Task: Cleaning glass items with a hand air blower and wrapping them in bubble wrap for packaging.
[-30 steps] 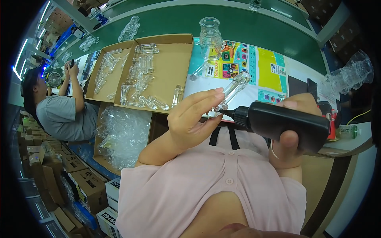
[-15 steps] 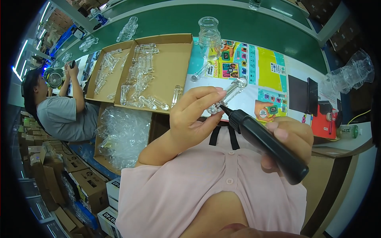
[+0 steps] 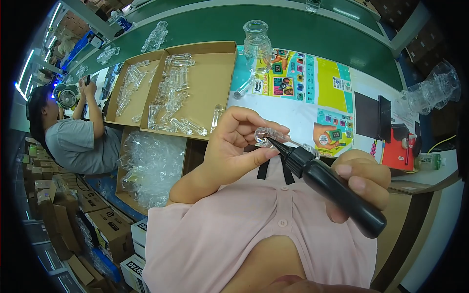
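My left hand [image 3: 239, 134] pinches a clear plastic tube-shaped piece [image 3: 266, 135] with a rounded, ring-like end; its slimmer end points to the lower right. My right hand [image 3: 364, 183] is closed round a black squeeze bottle [image 3: 337, 190]. The bottle's narrow pointed nozzle meets or nearly meets the rounded end of the clear piece; whether they touch I cannot tell. Left of my hands, a cardboard tray [image 3: 212, 73] holds several similar clear pieces [image 3: 178, 80]. A single clear tube [image 3: 244, 89] lies beyond my left hand on the printed sheet.
A stack of clear cups [image 3: 257, 46] stands at the back, and another clear stack [image 3: 432, 90] lies at the right. Below the trays, a carton holds clear plastic bags [image 3: 151, 166]. A co-worker [image 3: 80, 132] sits at the left. A red notebook [image 3: 398, 149] lies at the right.
My left hand has turned the clear piece, so its long end now points lower right instead of upper right. My right hand and the bottle have shifted slightly right and down.
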